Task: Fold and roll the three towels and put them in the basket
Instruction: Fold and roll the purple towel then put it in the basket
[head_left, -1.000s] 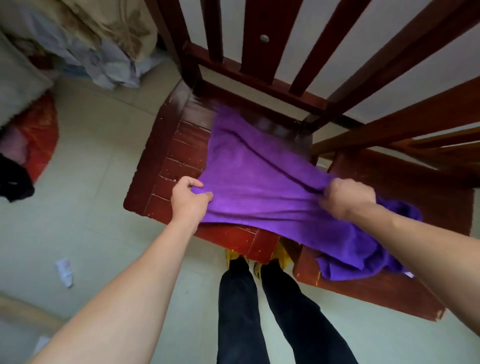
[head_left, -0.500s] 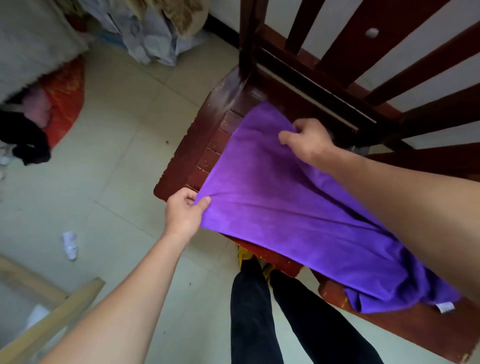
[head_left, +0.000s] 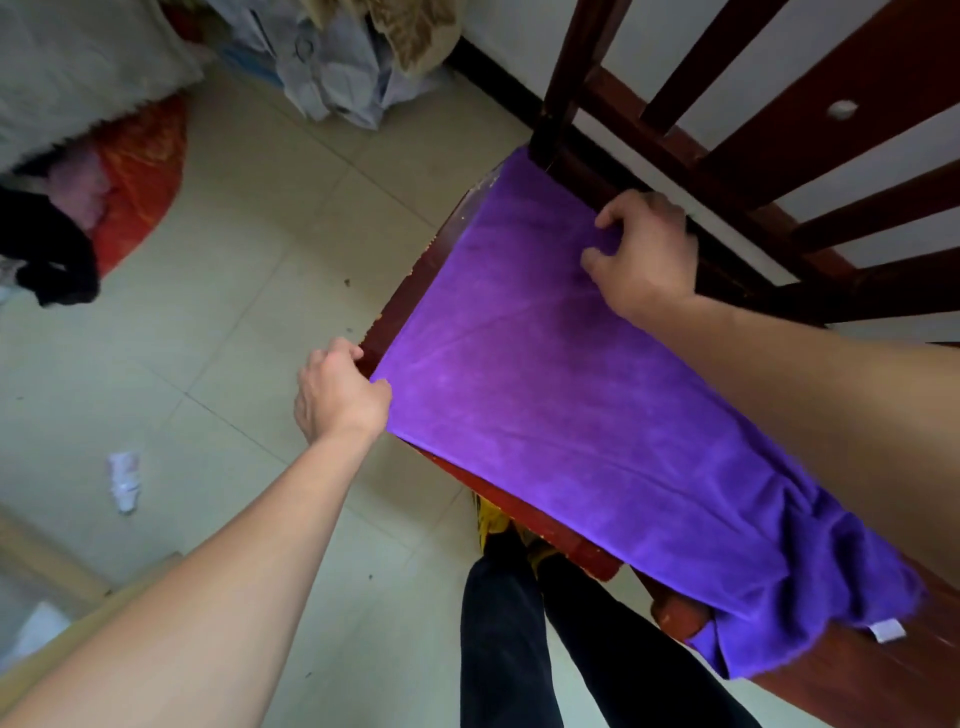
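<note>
A purple towel is lying spread out on the seat of a dark red wooden chair. The left hand is pinching the near left corner of the towel, with the thumb on top and the fingers curling under the edge. The right hand is gripping the far edge of the towel, close to the chair back, and its fingers are curling into the cloth. Between the two hands the towel is looking smooth and flat. The right end of the towel is bunching up and reaching onto a second red seat, and a small white tag is sticking out there. The person is standing in black trousers by the front of the chair. A crumpled bit of paper is lying on the tiled floor, well apart from the chair, and a pile of cloth is sitting by the wall
</note>
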